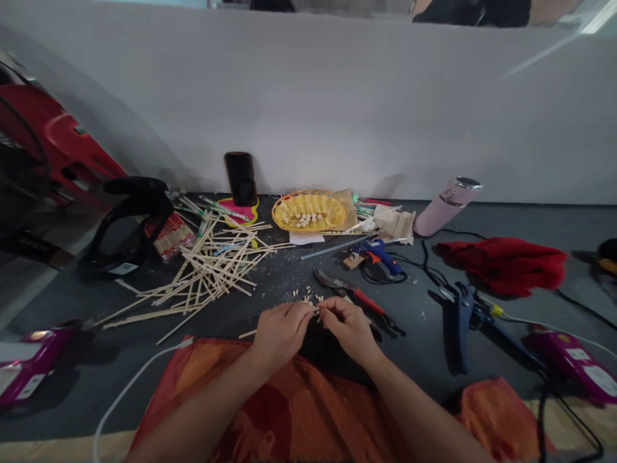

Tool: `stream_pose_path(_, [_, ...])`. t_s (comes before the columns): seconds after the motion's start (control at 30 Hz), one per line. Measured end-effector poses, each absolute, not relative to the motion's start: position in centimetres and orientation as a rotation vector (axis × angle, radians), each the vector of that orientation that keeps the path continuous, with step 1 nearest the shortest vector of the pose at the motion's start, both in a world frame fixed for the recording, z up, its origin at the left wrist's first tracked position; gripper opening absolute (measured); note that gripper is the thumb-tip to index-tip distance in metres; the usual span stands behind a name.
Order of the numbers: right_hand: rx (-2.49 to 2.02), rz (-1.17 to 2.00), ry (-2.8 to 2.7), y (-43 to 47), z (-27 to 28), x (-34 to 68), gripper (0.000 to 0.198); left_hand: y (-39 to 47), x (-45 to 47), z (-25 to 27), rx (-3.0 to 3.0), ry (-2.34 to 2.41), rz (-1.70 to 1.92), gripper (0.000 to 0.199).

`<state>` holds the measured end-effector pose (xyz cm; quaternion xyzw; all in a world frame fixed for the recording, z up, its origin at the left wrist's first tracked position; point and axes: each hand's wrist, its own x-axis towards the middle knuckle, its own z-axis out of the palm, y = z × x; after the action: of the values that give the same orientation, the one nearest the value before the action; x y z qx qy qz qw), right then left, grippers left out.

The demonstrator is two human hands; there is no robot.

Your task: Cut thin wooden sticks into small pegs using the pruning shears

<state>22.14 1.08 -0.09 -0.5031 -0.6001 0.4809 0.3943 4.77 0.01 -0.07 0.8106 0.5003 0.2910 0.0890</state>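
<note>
My left hand and my right hand meet fingertip to fingertip above the dark table, both pinched closed. Something tiny and pale seems to sit between the fingertips, too small to name. Just beyond them lie several short cut pieces of wooden stick, partly hidden by my fingers. A longer stick pokes out on the table left of my left hand. Pruning shears with red handles rest just past my right hand, blades pointing away to the left.
A heap of wooden sticks spreads at left. Behind are a yellow woven basket holding small pieces, a phone and a pink bottle. At right lie a blue glue gun, red cloth and blue-handled tool.
</note>
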Motion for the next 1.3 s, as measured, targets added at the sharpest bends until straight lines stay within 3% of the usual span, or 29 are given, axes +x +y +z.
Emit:
stream_pose_path(0.67, [-1.222,1.323,-1.416,1.0,-0.3,22.1,0.016,-0.1,4.7,-0.5,2.336,1.518,0.822,0.017])
stream_pose_path(0.97, [-1.163,1.514,-1.358,1.0,-0.6,22.0,0.021,0.1,4.4,0.1,2.149,1.549,0.755,0.018])
stream_pose_path(1.3, [-1.178,1.379,-1.453,0.9,-0.6,22.1,0.016,-0.1,4.8,-0.2,2.169,1.537,0.697,0.019])
